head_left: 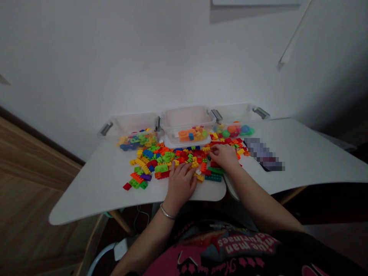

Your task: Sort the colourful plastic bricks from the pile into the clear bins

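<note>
A heap of colourful toy building bricks [166, 155] lies spread over the white table. My left hand [180, 184] rests at the heap's front edge, palm down, its fingers stretched out over red and yellow bricks. Farther right, my right hand [225, 156] reaches into the heap with its fingertips bent together in a pinch. Whatever may be between those fingertips is too small to make out. Dark green long bricks [213, 178] lie between the hands, near the front. To the left of my left hand is a light green brick [161, 168].
Three clear plastic boxes stand along the wall: a left box [129, 124] with bricks, a middle box [188, 119] with orange and yellow pieces, and a right box [238, 113] with round coloured pieces. A phone [263, 153] lies right of the heap. Two white tabletops [97, 184] meet near my right forearm.
</note>
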Demonstrator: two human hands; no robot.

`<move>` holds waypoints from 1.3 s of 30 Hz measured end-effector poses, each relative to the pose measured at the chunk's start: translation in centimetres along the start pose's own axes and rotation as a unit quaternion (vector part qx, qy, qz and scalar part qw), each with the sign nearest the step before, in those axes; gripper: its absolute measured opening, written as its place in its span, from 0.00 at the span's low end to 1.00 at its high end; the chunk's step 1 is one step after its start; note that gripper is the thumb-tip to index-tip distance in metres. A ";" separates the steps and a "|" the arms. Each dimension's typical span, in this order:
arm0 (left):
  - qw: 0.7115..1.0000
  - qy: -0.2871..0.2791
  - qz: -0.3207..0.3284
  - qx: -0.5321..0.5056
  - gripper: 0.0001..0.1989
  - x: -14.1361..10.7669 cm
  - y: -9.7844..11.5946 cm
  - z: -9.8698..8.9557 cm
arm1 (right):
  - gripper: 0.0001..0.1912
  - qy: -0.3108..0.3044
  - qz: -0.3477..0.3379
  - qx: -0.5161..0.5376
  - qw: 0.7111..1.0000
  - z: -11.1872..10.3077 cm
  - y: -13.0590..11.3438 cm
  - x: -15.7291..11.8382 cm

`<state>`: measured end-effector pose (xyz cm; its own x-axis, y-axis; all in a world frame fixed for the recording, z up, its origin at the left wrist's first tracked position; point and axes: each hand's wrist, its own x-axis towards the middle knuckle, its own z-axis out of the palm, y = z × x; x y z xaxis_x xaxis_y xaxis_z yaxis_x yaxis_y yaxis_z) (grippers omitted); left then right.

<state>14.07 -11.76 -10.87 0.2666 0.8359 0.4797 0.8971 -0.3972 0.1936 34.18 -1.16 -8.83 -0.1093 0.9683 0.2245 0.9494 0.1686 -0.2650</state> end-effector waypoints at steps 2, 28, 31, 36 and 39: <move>1.000 0.002 0.001 0.000 0.15 0.0 0.0 0.0 | 0.20 -0.014 0.005 -0.017 1.000 -0.2 -0.2 0.0; 1.000 0.004 -0.001 -0.005 0.14 0.0 0.0 0.1 | 0.12 0.124 0.016 0.267 0.955 -0.7 0.6 1.1; 1.000 0.000 -0.001 -0.004 0.14 0.0 0.0 0.0 | 0.13 0.166 0.013 0.363 0.917 -1.9 0.3 1.5; 1.000 0.004 -0.002 -0.008 0.15 0.0 0.0 0.0 | 0.14 0.236 -0.012 0.435 0.869 -4.3 -1.2 4.1; 1.000 0.006 -0.002 -0.010 0.14 0.0 0.0 0.0 | 0.12 0.248 -0.051 0.460 0.851 -5.0 -2.7 6.5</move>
<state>14.07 -11.70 -10.89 0.2595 0.8328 0.4890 0.8906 -0.4021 0.2123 32.40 3.75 -1.94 0.1770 0.7817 0.5980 0.2848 0.5410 -0.7914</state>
